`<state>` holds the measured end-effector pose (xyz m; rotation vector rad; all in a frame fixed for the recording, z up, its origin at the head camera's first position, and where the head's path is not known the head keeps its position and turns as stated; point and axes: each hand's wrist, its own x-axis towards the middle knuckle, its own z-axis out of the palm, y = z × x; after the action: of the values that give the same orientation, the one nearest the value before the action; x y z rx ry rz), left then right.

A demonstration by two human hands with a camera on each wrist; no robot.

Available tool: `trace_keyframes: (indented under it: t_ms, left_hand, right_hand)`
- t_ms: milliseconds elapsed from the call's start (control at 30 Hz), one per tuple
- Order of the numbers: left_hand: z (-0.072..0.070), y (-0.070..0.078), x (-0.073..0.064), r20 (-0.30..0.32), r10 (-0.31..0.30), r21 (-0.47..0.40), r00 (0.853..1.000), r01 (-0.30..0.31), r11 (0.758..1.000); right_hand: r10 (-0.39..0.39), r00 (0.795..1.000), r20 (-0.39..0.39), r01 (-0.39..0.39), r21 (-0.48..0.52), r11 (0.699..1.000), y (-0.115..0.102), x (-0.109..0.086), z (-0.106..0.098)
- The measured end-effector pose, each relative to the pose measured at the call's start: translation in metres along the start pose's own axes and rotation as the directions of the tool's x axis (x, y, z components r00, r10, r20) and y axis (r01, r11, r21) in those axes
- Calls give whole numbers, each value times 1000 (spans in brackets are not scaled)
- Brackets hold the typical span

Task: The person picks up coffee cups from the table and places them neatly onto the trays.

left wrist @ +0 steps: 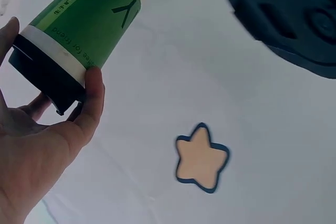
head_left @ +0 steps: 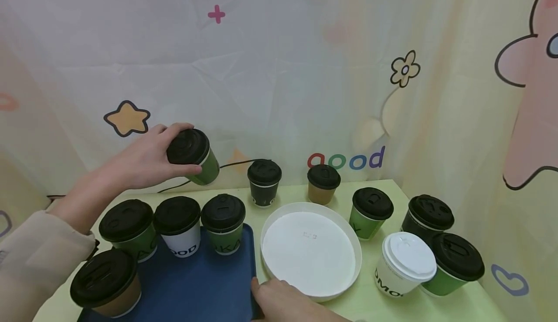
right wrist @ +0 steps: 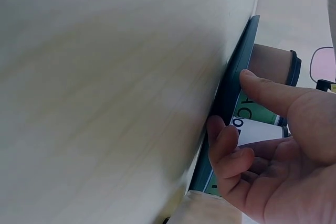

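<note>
My left hand grips a green paper coffee cup by its black lid and holds it tilted in the air, above the far left of the table. In the left wrist view, thumb and fingers spread around the lid of that green cup. Low in the head view, my right hand holds the right edge of a blue tray. The right wrist view has its thumb on one side of the tray rim and curled fingers on the other. Black-lidded cups, green, white, green and brown, line the tray's back and left.
A round white tray lies right of the blue one. Behind it stand a black cup and a brown cup. Toward the right are a green cup, a white-lidded cup and more cups. A printed curtain hangs behind.
</note>
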<state>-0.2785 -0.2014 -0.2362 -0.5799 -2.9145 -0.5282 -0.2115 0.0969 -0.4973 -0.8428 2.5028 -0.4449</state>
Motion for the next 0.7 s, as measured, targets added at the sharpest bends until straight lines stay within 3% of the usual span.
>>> trace_keyframes:
  t_ms: [200, 400, 700]
  left_hand:
    - [-5, 18, -6, -19, 44, -31, 999, -44, 999]
    - [-13, 36, -23, -25, 67, -77, 997, -69, 995]
    - [-12, 54, -45, 72, 150, -52, 986, -147, 988]
  right_hand:
    - [-4, 1000, -4, 4, 4, 1000, -1, -1, 0]
    - [9, 1000, 3, -9, 7, 1000, -1, -2, 0]
    - [-1, 1000, -3, 1, 24, 1000, -6, -6, -5]
